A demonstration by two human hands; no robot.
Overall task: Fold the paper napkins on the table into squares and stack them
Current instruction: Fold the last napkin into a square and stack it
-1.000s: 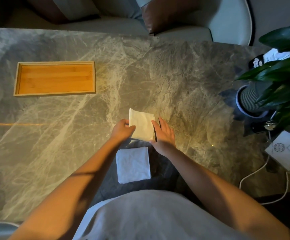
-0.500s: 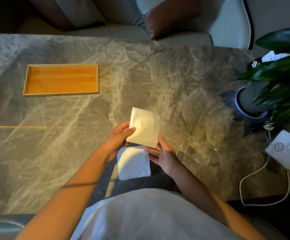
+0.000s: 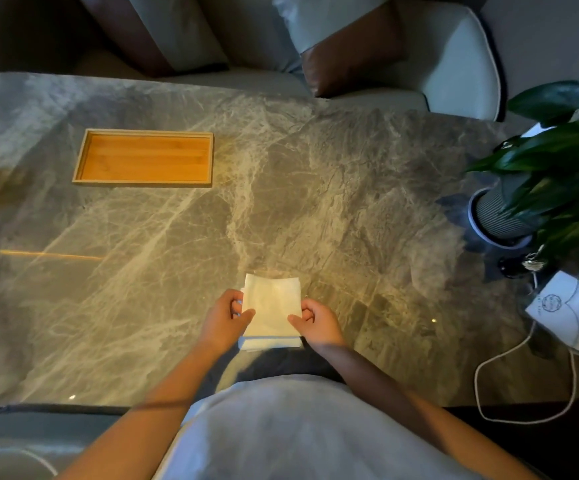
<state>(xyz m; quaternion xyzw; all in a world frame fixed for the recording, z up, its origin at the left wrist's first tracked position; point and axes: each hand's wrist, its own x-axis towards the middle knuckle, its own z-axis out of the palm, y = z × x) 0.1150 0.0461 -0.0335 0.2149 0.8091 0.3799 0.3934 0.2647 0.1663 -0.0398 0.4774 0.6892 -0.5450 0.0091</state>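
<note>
Napkin [image 3: 271, 304], folded sq., pinched by left hand [image 3: 224, 322] & right hand [image 3: 317, 323], had moved back over folded napkin below [image 3: 269, 342]; stacking underway.

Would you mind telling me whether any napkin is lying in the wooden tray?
No, the wooden tray shows only bare wood; the folded napkin is held between both hands near the table's front edge.

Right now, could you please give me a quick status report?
Left hand and right hand pinching folded napkin. It sits over second napkin. Nothing in the way.
</note>
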